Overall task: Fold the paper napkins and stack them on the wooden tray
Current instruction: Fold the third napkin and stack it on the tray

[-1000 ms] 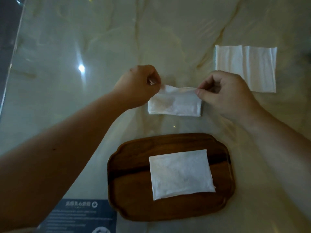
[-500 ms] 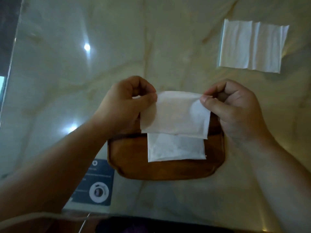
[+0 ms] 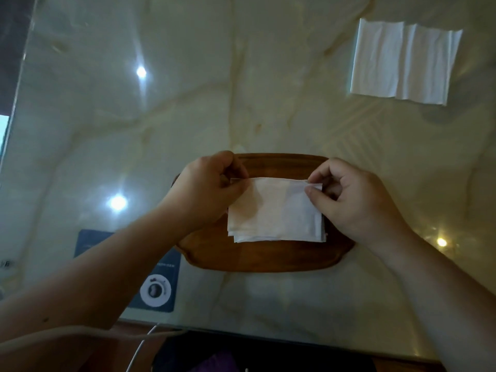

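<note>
A folded white napkin [image 3: 273, 208] lies over the wooden tray [image 3: 263, 256], held by its two far corners. My left hand [image 3: 206, 189] pinches the far left corner and my right hand [image 3: 354, 197] pinches the far right one. Under it, the near edge of another folded napkin [image 3: 279, 238] peeks out on the tray. One unfolded napkin [image 3: 402, 60] lies flat at the far right of the marble table.
A dark blue card with a round white emblem [image 3: 158, 285] lies on the table left of the tray. The table's near edge [image 3: 268, 334] runs below the tray, with a white cable [image 3: 139, 347] and dark things beneath it.
Both hands lifted the folded napkin off the table, carried it toward me and lowered it over the napkin on the tray. The view tilted, so the tray sits higher in frame.
</note>
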Motion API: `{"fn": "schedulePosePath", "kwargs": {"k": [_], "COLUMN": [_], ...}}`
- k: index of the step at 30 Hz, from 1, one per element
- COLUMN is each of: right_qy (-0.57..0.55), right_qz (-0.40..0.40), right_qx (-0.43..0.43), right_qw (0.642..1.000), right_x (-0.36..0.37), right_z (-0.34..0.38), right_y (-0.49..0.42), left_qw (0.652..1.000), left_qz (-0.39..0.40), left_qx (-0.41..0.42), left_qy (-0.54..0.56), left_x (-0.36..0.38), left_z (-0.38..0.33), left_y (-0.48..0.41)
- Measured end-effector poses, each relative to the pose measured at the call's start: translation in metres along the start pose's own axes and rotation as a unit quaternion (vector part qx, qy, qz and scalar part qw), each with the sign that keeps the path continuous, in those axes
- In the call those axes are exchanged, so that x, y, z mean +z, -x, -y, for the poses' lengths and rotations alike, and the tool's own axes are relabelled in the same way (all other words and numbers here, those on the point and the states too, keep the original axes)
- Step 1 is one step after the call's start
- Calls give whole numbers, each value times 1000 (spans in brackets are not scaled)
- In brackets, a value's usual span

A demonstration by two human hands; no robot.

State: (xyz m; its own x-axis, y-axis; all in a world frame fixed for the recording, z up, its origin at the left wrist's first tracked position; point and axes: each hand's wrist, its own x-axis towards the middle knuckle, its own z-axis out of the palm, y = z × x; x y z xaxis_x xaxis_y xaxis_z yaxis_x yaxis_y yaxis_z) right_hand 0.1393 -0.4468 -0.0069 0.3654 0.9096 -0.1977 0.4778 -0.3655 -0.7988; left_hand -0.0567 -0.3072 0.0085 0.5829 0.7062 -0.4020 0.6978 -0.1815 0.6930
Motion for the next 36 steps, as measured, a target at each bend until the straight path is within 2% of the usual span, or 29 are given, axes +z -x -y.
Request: {"fn": "schedulePosePath", "kwargs": {"k": [5,12,17,25,32,36], "right_qy": [84,176,181,202,222,296], "right_qz": [9,21,-27,-131,-206,-213], "right_qx": [-32,-60,-57,8,43,70], "right_qw": [996,982,981,970,952,928], "right_x": [-1,-7,-19,-39,-81,-118], "right_z": [5,7,12,12,-26,-52], "right_y": [-6,-15,-20,-45,-80,-92], "left_qw": [996,975,965,943,910,890], "left_qz": [-21,-28,-68,-52,-41,-33], "left_qx": [47,157,178,252,295,307], "left_qy": [-70,-153,-179,-210,-289,-335], "left_x": [6,7,-8,-28,-16,8], "left_z": [3,2,0,-29,-77,-108], "left_y": [-1,-2,-17,-76,-138,-171]}}
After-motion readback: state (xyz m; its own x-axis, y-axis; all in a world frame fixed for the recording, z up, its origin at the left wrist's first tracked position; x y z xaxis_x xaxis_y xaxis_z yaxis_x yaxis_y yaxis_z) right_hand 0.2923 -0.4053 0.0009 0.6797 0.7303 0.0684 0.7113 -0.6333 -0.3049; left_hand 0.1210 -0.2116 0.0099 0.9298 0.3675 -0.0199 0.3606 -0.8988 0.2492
